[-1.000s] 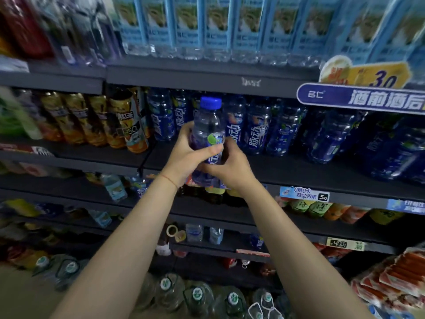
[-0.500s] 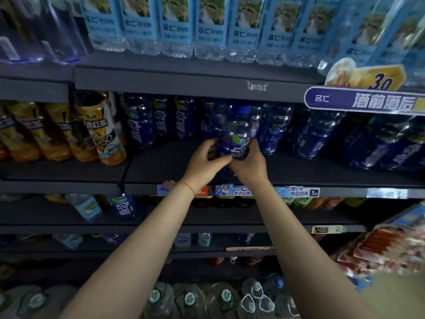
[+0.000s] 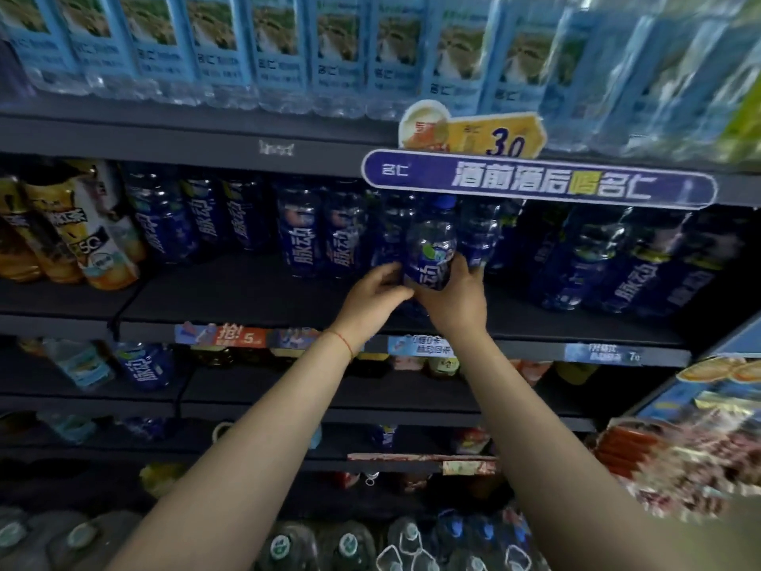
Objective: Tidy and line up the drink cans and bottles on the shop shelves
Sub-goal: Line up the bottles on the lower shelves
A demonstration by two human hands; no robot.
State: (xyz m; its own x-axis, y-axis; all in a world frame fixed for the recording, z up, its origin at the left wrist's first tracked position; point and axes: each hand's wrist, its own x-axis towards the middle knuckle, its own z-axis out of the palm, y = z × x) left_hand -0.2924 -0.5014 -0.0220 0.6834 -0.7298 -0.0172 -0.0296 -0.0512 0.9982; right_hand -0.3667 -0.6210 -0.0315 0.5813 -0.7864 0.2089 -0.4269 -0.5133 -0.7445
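**Desk:** What do the hands hold?

**Photographer:** One blue-capped drink bottle (image 3: 430,251), upright, with a dark blue label. The left hand (image 3: 376,298) curls its fingers round the lower left side; the right hand (image 3: 455,300) wraps the lower right side, thumb on the front of the label. Both grip it, and the two hands touch each other below the label. A thin red string (image 3: 344,342) circles the left wrist.

**Desk:** Where does the bottle stand?

**Photographer:** On or just over the dark middle shelf (image 3: 255,298), forward of the row of same-brand blue bottles (image 3: 321,236); whether its base touches the board I cannot tell, since the hands cover it. It sits directly under the long blue promotional banner (image 3: 539,181).

**Desk:** Counts?

**Photographer:** Along that row, about five blue labels read clearly to the left of the held bottle and at least three to its right; those further back blur together. At the shelf's left end lean three or four amber tea bottles (image 3: 88,236). Above, a row of clear water bottles with light blue labels (image 3: 271,39), at least ten fronts showing. One yellow price tag (image 3: 494,136) marked 3.0 stands above the banner. One more blue bottle (image 3: 144,366) stands on the shelf below, beside one pale bottle (image 3: 80,364) tilted over. Large water jugs (image 3: 284,546) line the bottom; their number is unclear. Red packaged snacks (image 3: 642,451) sit on a rack at right.
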